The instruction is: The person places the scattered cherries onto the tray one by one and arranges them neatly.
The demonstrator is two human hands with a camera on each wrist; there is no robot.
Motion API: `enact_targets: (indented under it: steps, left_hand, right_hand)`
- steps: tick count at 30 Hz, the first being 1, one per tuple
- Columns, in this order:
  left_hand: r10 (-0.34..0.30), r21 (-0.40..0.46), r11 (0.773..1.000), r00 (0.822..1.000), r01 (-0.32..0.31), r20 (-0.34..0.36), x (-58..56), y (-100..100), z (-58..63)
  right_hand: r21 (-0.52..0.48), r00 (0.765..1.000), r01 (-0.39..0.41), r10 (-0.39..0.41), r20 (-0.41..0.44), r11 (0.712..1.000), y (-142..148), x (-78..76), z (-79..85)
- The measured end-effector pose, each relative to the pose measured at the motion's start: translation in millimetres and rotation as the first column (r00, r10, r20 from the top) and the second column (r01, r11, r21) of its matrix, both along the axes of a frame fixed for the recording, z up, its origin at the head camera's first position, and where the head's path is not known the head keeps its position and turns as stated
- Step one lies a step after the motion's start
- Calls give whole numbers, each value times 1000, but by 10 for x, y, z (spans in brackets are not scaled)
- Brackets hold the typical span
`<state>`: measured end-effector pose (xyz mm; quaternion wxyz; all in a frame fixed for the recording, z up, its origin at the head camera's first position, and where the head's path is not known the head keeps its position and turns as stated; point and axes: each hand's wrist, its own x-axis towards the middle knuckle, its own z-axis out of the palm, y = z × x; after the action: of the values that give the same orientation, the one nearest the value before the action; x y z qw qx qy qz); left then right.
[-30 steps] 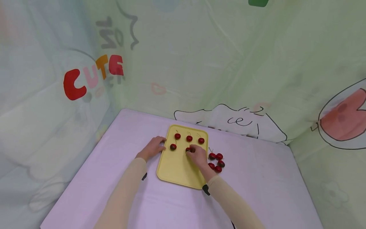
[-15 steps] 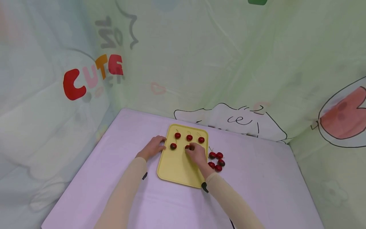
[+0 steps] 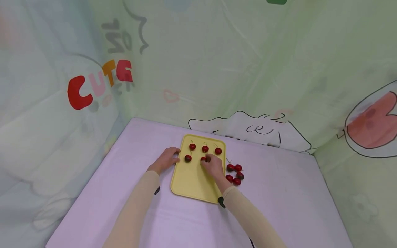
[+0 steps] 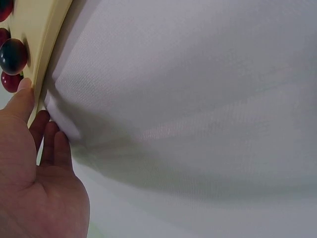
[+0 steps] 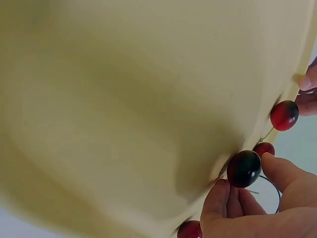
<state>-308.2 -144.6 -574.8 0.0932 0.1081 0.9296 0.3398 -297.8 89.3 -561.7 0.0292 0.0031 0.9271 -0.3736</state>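
A yellow tray (image 3: 189, 186) lies on the table, with a row of three red cherries across its far end, one of them a cherry (image 3: 205, 148) in the middle. Below that row, a darker cherry (image 3: 187, 158) sits near the left rim. My right hand (image 3: 214, 167) pinches another cherry (image 5: 243, 169) between thumb and fingertips, low over the tray; its stem curves beside the thumb in the right wrist view. At the tray's left edge, my left hand (image 3: 166, 159) holds the rim, its thumb (image 4: 24, 96) on top and the fingers along the outer side.
Right of the tray, several loose cherries (image 3: 237, 168) lie close together on the pale purple tabletop (image 3: 279, 193). Printed cloth (image 3: 217, 69) hangs behind the table and along both sides.
My right hand has shifted very slightly away from me with its cherry. The left hand keeps its place on the rim. The other cherries stay in their places.
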Motion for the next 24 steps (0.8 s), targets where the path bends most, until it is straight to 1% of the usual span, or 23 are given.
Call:
enact_targets:
  steps: [4, 8, 11, 13, 16, 20, 24]
  left_hand:
    - [-4, -6, 1000, 1000, 4, 3, 6, 1, 7]
    - [-7, -5, 1000, 1000, 7, 11, 11, 1, 14]
    - [-10, -1, 1000, 1000, 10, 10, 15, -3, 5]
    - [-10, 0, 1000, 1000, 10, 8, 15, -9, -6]
    - [-15, 1, 1000, 1000, 15, -1, 19, -13, -1]
    - [-19, 6, 1000, 1000, 19, 1, 35, -5, 44]
    - [-7, 5, 1000, 1000, 7, 8, 32, 3, 53]
  right_hand:
    - [-16, 1000, 0, 0, 1, 1000, 23, 55, 88]
    - [-76, 1000, 1, -2, -14, 997, 120, 140, 247]
    - [-129, 1000, 25, -27, -13, 991, 237, 211, 352]
    - [-128, 999, 43, -46, -20, 991, 338, 246, 378]
    - [-147, 996, 80, -84, -15, 986, 519, 301, 375]
    - [-201, 991, 129, -130, 7, 971, 776, 434, 431]
    - [-210, 987, 161, -162, 14, 964, 1021, 602, 467]
